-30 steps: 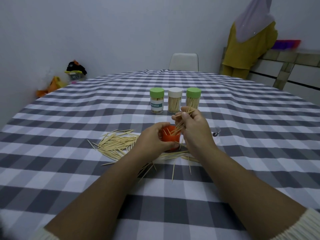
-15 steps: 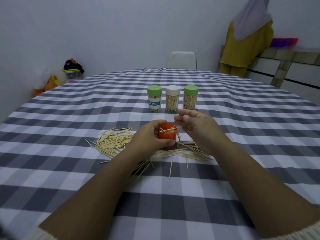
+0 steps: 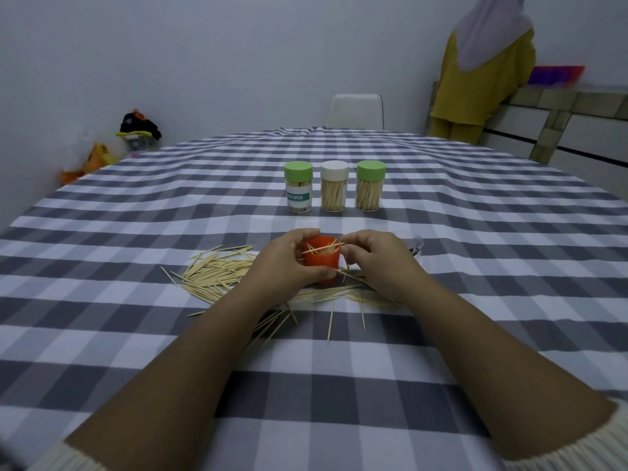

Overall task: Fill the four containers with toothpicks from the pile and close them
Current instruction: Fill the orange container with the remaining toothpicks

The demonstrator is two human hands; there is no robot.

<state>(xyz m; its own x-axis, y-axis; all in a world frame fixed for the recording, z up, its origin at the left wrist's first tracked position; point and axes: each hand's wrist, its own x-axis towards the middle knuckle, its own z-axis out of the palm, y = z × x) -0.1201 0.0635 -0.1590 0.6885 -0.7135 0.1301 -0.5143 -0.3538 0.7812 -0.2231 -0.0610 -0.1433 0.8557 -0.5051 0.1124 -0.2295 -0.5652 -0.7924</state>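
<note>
The fourth fill was in hand: left of centre toward the near edge of the table (image 3: pixel 102 334), by the toothpick pile (image 3: pixel 217 271), the left hand (image 3: pixel 283 266) curled round the open orange container (image 3: pixel 321 261), while the right hand (image 3: pixel 377 263) pinched a toothpick (image 3: pixel 321 248) lying across its rim. That stick seemingly needed tipping inside, then more gathered. Further back, left to right, stood a green-lidded labelled jar (image 3: pixel 298 192), a white-lidded jar (image 3: pixel 334 190) and a green-lidded jar (image 3: pixel 370 190), all closed and full.

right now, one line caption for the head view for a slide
Left hand holds the orange cup; right hand handles a toothpick lying across it.
</note>
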